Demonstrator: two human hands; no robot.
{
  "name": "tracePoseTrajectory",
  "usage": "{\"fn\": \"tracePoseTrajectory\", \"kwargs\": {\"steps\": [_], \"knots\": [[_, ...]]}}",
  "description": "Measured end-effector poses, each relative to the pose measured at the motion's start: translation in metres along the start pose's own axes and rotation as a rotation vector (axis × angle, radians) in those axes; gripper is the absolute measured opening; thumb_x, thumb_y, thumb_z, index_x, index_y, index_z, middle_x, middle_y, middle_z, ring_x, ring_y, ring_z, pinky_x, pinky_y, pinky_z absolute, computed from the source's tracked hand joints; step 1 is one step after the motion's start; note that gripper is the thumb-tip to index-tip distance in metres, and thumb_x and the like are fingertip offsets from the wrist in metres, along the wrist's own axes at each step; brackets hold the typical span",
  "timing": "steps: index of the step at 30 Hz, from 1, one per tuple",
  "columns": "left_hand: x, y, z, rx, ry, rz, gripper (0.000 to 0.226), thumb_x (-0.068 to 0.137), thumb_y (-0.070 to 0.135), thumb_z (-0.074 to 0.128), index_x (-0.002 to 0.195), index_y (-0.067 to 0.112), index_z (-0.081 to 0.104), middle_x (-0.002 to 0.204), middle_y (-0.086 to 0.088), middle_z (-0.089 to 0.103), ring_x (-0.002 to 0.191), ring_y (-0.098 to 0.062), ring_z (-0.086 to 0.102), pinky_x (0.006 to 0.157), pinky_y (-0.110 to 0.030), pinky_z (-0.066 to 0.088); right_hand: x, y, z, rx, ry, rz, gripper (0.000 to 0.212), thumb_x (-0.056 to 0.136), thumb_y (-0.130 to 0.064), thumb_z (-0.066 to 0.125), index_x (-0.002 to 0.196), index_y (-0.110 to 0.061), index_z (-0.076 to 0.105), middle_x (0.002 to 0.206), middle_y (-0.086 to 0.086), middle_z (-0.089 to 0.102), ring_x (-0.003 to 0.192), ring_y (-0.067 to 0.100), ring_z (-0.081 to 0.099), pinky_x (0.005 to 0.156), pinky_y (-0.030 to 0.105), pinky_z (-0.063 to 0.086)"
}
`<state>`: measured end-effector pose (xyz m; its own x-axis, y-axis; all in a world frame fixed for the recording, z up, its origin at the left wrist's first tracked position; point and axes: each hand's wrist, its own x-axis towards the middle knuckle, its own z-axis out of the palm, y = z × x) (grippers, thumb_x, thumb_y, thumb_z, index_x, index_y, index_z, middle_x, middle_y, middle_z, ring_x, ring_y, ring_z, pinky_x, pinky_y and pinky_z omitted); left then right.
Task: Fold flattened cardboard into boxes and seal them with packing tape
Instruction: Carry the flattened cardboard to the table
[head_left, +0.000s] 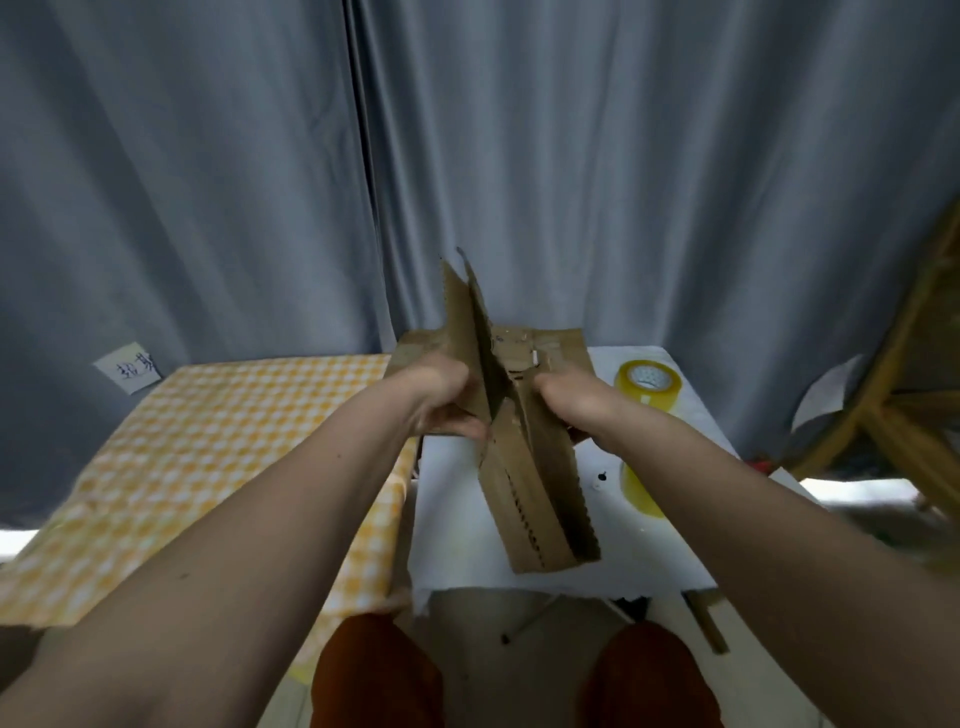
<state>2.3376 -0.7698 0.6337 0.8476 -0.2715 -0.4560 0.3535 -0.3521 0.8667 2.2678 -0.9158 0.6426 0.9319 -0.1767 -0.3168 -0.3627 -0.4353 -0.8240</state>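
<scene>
Cardboard: a brown, partly folded cardboard piece (530, 467) is held up above the white tabletop (457, 525), between the two hands; it is not yet a closed box.
Near flap: a long flap with scalloped, perforated edges slants down toward the viewer and to the right, ending above the front part of the white tabletop.
Knees: two knees in rust-red cloth (374, 675) show at the bottom edge, below the tabletop's front.
Left hand: the left hand (441, 400) comes in from the lower left on a bare forearm, its fingers curled round the cardboard's left side, the thumb pressing near the central fold.
Right hand: the right hand (576, 405) comes in from the lower right, back of the hand upward, gripping the cardboard's right side; its fingers are tucked behind or under the panel, so I cannot tell just how they lie.
Upper flaps: two narrow flaps stand up almost upright between the hands, and a flat panel spreads behind them.
Tape rolls: one yellowish clear tape roll (648, 385) lies on the white tabletop just right of the right hand; a second tape roll (640, 488) is partly hidden by the right forearm.
Checked cloth: a yellow-and-white checked cloth (208, 457) covers the surface to the left.
Paper note: a paper note (130, 368) with handwriting sits at the far left.
Backdrop: a grey curtain (519, 156) hangs behind everything.
</scene>
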Motion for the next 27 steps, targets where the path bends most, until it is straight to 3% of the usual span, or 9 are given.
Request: {"fn": "tracePoseTrajectory", "kwargs": {"steps": [3,6,10,12,14,20,23,25,27], "knots": [[-0.014,-0.017,-0.021,0.151,0.026,-0.01,0.026,0.102,0.006,0.031,0.119,0.0,0.05,0.101,-0.027,0.067,0.084,-0.037,0.071,0.072,-0.043,0.061,-0.014,0.006,-0.002,-0.002,0.053,-0.001,0.031,0.099,-0.009,0.029,0.099,0.003,0.057,0.073,0.02,0.064,0.045,0.023,0.061,0.037,0.024,0.047],[-0.011,-0.022,-0.038,0.207,0.033,-0.03,0.028,0.101,0.004,0.036,0.125,0.001,0.049,0.11,-0.023,0.064,0.089,-0.037,0.07,0.071,-0.044,0.061,-0.007,0.008,-0.013,-0.005,0.109,0.034,0.027,0.093,0.001,0.031,0.082,0.005,0.056,0.058,0.018,0.059,0.035,0.026,0.056,0.037,0.029,0.049],[-0.012,-0.026,-0.047,0.227,0.021,-0.041,0.024,0.097,-0.001,0.044,0.12,-0.001,0.049,0.1,-0.021,0.064,0.08,-0.034,0.067,0.061,-0.039,0.06,-0.001,0.014,-0.021,-0.043,0.117,0.079,0.027,0.087,0.007,0.033,0.072,0.006,0.056,0.046,0.018,0.057,0.036,0.029,0.057,0.041,0.034,0.052],[-0.004,-0.025,-0.054,0.192,-0.012,-0.052,0.03,0.095,-0.003,0.045,0.125,-0.001,0.046,0.103,-0.023,0.063,0.08,-0.035,0.068,0.058,-0.038,0.061,0.01,0.013,-0.025,-0.047,0.131,0.075,0.029,0.089,0.006,0.033,0.067,0.004,0.053,0.038,0.014,0.053,0.031,0.026,0.053,0.035,0.029,0.048],[0.008,-0.026,-0.057,0.128,-0.055,-0.076,0.037,0.095,-0.004,0.044,0.131,0.001,0.042,0.111,-0.027,0.062,0.088,-0.039,0.069,0.068,-0.048,0.06,0.025,0.011,-0.028,-0.028,0.125,0.087,0.032,0.092,0.006,0.032,0.064,-0.001,0.046,0.032,0.011,0.046,0.024,0.022,0.043,0.031,0.02,0.035],[0.035,-0.033,-0.049,0.056,0.024,-0.06,0.037,0.097,-0.003,0.037,0.133,0.005,0.04,0.11,-0.027,0.064,0.088,-0.041,0.07,0.071,-0.051,0.06,0.054,0.013,-0.02,-0.015,0.037,0.093,0.015,0.095,-0.013,0.044,0.085,-0.006,0.053,0.078,0.015,0.057,0.061,0.026,0.055,0.057,0.032,0.045],[0.04,-0.03,-0.041,0.043,0.121,0.02,0.03,0.098,-0.002,0.035,0.124,0.01,0.045,0.104,-0.021,0.064,0.078,-0.037,0.071,0.064,-0.046,0.061,0.046,0.016,-0.018,-0.172,-0.081,0.115,0.033,0.095,-0.032,0.049,0.116,-0.007,0.048,0.11,0.012,0.057,0.087,0.029,0.062,0.065,0.034,0.053],[0.038,-0.027,-0.035,0.067,0.175,0.082,0.029,0.098,-0.001,0.037,0.122,0.014,0.042,0.099,-0.015,0.06,0.074,-0.032,0.068,0.051,-0.037,0.059,0.037,0.019,-0.018,-0.245,-0.148,0.144,0.037,0.094,-0.034,0.051,0.118,-0.007,0.047,0.114,0.012,0.056,0.088,0.03,0.064,0.066,0.035,0.056],[0.036,-0.028,-0.034,0.067,0.189,0.108,0.039,0.097,-0.002,0.039,0.127,0.022,0.035,0.1,-0.012,0.057,0.072,-0.031,0.066,0.047,-0.034,0.057,0.027,0.021,-0.017,-0.269,-0.185,0.153,0.023,0.095,-0.025,0.05,0.105,-0.004,0.053,0.098,0.014,0.062,0.074,0.027,0.068,0.06,0.032,0.057]]}}
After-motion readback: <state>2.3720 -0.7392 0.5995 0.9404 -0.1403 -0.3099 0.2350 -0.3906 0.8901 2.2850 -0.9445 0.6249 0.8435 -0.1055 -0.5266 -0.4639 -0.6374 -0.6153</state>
